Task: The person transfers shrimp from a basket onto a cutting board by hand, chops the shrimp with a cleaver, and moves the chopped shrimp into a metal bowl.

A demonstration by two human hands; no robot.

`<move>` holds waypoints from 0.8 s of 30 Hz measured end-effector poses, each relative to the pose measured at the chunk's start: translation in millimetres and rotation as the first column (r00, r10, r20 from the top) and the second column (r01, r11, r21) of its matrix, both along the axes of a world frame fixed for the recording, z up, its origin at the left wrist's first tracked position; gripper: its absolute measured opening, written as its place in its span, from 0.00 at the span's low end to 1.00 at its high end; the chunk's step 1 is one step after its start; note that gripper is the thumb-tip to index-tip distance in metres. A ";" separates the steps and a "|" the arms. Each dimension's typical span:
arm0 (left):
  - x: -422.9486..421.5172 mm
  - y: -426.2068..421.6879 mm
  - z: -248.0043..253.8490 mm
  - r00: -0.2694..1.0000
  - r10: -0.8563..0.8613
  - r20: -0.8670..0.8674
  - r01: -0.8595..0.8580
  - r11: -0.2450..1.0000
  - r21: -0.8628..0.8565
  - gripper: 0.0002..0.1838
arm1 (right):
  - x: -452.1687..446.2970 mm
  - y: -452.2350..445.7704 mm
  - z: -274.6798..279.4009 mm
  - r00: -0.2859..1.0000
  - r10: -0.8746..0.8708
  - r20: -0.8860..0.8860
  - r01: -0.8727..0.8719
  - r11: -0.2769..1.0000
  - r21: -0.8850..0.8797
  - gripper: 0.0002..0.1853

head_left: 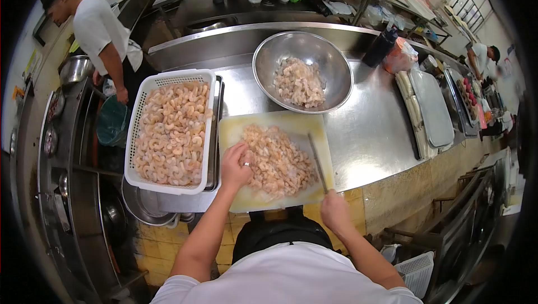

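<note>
A pile of chopped shrimp [277, 161] covers much of the pale yellow cutting board [232, 127]. My left hand [237, 164], with a ring on one finger, rests at the pile's left edge. Its fingers are bent together, and whatever lies under them is hidden. In my right hand [336, 211] is the handle of a knife [318, 161], whose blade points away from me along the pile's right side. Left of the board, a white perforated basket [130, 152] is full of whole peeled shrimp [171, 133]. Behind it, a steel bowl [336, 74] holds more shrimp pieces [300, 82].
The steel table [370, 119] extends to the right, with a dark bottle [381, 46], a plastic bag [400, 56] and stacked trays [431, 107]. A person [101, 29] stands left beside a green bin [112, 121]. Other people work at far right.
</note>
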State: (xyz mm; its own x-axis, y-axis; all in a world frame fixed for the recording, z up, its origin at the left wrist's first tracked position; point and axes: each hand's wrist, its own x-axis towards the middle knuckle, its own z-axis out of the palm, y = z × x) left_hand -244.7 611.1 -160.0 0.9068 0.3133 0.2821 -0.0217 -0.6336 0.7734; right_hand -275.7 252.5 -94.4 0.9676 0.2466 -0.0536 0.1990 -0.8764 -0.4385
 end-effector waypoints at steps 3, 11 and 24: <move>-16.7 5.3 -4.9 0.984 0.177 0.015 -0.177 0.984 0.023 0.26 | -0.2 43.9 -1.3 0.992 0.123 -0.038 -0.123 0.992 0.000 0.08; -25.4 -3.6 -29.8 0.979 0.203 0.001 -0.201 0.967 0.157 0.32 | 22.2 54.2 12.2 0.961 0.274 0.035 -0.271 0.961 -0.057 0.07; 0.5 19.7 -15.7 0.956 0.270 0.119 -0.261 0.962 -0.082 0.25 | 76.4 37.7 -9.8 0.858 0.499 0.124 -0.488 0.866 -0.111 0.07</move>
State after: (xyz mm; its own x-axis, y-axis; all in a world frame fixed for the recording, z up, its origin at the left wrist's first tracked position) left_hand -244.2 630.8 -175.7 0.7460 0.5593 0.3615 0.0389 -0.5785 0.8148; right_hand -199.3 290.2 -104.2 0.7185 0.6943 0.0400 0.6694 -0.6749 -0.3105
